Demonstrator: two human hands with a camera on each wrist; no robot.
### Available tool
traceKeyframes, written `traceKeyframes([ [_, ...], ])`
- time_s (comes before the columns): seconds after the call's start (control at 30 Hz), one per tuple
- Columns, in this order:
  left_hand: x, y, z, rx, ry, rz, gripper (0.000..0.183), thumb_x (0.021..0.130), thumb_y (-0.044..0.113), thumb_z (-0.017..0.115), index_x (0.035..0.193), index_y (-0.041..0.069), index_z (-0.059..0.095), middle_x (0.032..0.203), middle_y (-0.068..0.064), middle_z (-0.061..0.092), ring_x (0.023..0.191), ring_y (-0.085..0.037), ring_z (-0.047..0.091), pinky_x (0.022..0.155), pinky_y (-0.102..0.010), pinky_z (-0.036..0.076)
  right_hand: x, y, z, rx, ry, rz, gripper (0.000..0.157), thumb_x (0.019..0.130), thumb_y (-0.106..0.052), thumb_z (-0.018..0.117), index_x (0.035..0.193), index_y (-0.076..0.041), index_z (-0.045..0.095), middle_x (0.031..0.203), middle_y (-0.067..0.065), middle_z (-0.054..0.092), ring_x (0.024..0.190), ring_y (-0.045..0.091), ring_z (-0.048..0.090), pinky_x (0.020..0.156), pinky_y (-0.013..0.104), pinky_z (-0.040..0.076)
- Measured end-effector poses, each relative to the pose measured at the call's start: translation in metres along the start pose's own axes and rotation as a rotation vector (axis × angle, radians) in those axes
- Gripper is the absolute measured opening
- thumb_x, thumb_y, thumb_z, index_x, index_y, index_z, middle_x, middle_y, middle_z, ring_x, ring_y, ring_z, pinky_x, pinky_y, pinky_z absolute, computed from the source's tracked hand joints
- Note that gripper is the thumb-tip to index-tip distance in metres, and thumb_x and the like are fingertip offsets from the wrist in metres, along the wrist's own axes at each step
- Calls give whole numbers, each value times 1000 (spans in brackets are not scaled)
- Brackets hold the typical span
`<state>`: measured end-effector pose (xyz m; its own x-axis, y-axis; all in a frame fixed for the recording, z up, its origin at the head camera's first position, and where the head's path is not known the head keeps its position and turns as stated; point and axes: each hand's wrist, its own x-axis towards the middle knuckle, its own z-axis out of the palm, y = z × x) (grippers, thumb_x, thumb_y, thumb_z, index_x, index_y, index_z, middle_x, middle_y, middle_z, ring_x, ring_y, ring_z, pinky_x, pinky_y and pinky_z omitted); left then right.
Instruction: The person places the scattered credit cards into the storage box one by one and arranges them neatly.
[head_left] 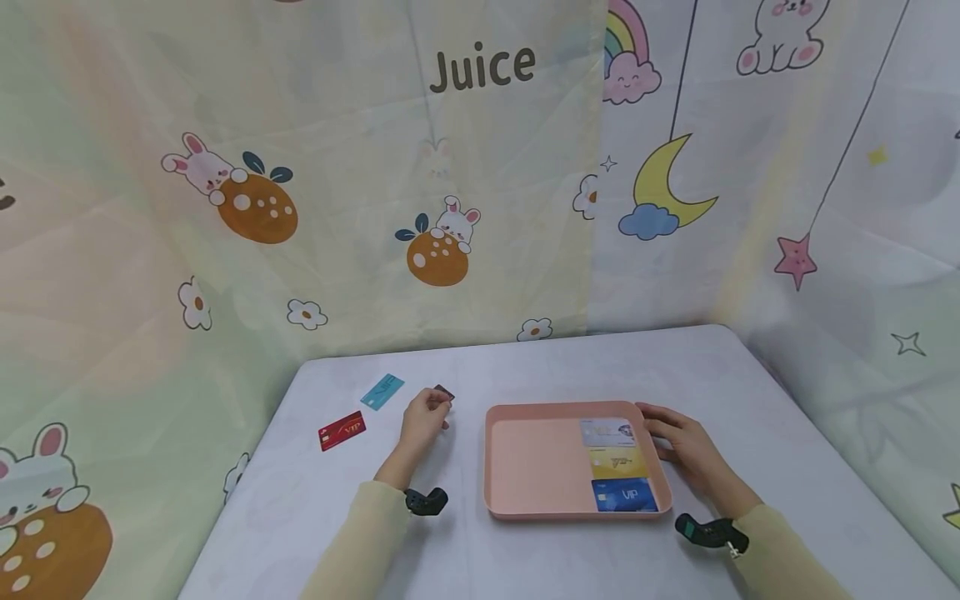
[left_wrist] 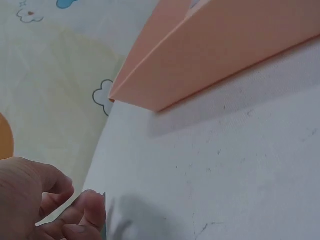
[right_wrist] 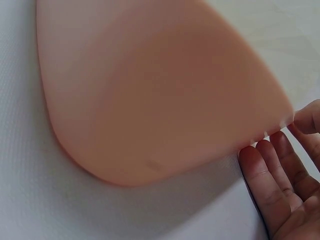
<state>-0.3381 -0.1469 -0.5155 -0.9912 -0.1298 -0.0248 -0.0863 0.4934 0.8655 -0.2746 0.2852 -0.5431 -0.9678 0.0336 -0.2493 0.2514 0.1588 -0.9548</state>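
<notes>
In the head view my left hand (head_left: 422,423) pinches a dark card (head_left: 446,392), mostly hidden behind the fingers, to the left of a pink tray (head_left: 536,458). The left wrist view shows only a thin edge of the card (left_wrist: 104,220) by the fingertips. My right hand (head_left: 690,446) rests against the tray's right side; its fingertips (right_wrist: 252,157) touch the outer wall in the right wrist view. Along the tray's right end lie a silver card (head_left: 607,432), a gold card (head_left: 618,462) and a blue VIP card (head_left: 624,495), one below another.
On the white table (head_left: 517,558), left of the left hand, lie a teal card (head_left: 382,392) and a red VIP card (head_left: 342,430), set apart and slanted. Printed cloth (head_left: 360,167) hangs behind the table and at its sides.
</notes>
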Motion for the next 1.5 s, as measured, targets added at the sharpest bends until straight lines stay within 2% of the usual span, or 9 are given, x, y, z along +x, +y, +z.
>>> traceKeyframes([
  [0.27, 8, -11, -9, 111, 22, -27, 21, 99, 15, 62, 118, 7, 62, 109, -12, 67, 80, -18, 64, 69, -28, 54, -1, 0, 0, -10, 0, 0, 62, 107, -33, 56, 160, -8, 36, 165, 20, 34, 147, 40, 40, 96, 25, 56],
  [0.37, 10, -12, -14, 188, 32, -28, 25, 97, 15, 63, 121, 6, 61, 115, -14, 66, 92, -23, 64, 80, -36, 57, -1, 1, 1, -12, 5, 3, 62, 107, -33, 56, 160, -8, 36, 165, 20, 34, 147, 40, 40, 96, 25, 56],
  [0.53, 11, -14, -19, 305, 66, -43, 34, 93, 14, 66, 125, 3, 60, 122, -19, 62, 108, -32, 61, 97, -49, 52, -1, 1, 1, -22, 11, 2, 62, 106, -33, 56, 159, -7, 37, 165, 21, 35, 146, 41, 41, 96, 26, 56],
  [0.7, 10, -17, -22, 363, 68, -65, 40, 93, 15, 69, 129, 0, 57, 129, -24, 53, 111, -38, 60, 99, -54, 51, -1, 1, 2, -18, 11, 4, 62, 106, -32, 57, 159, -7, 37, 165, 21, 34, 146, 41, 41, 95, 25, 57],
  [0.83, 11, -21, -22, 399, 69, -62, 48, 92, 15, 72, 134, -1, 55, 131, -26, 52, 113, -40, 60, 101, -56, 51, -1, 2, 1, -8, 10, 5, 63, 106, -33, 58, 159, -7, 38, 165, 21, 34, 146, 41, 41, 95, 25, 57],
  [0.97, 14, -23, -21, 398, 61, -65, 56, 91, 15, 74, 140, -3, 52, 131, -25, 54, 116, -40, 60, 103, -55, 50, -1, 2, 1, -15, 14, 4, 63, 106, -33, 58, 159, -7, 38, 165, 21, 34, 146, 41, 41, 95, 26, 57],
  [1.13, 15, -22, -23, 367, 60, -77, 58, 90, 13, 76, 141, -4, 53, 127, -26, 58, 114, -38, 60, 102, -54, 50, -1, 1, 1, -12, 14, -2, 62, 106, -33, 58, 159, -8, 38, 165, 20, 35, 146, 40, 41, 94, 24, 57],
  [1.33, 13, -18, -25, 320, 93, -89, 57, 84, 8, 82, 134, -5, 58, 124, -26, 61, 115, -39, 56, 101, -54, 48, -2, 0, 2, -7, 18, 4, 61, 106, -32, 58, 159, -7, 38, 165, 21, 35, 145, 40, 42, 93, 24, 57],
  [1.5, 14, -20, -24, 260, 132, -62, 53, 79, 4, 86, 127, -2, 63, 120, -25, 63, 116, -39, 53, 101, -55, 45, -1, 0, 1, -11, 19, 5, 61, 106, -33, 57, 159, -8, 38, 165, 20, 35, 146, 40, 41, 94, 25, 57],
])
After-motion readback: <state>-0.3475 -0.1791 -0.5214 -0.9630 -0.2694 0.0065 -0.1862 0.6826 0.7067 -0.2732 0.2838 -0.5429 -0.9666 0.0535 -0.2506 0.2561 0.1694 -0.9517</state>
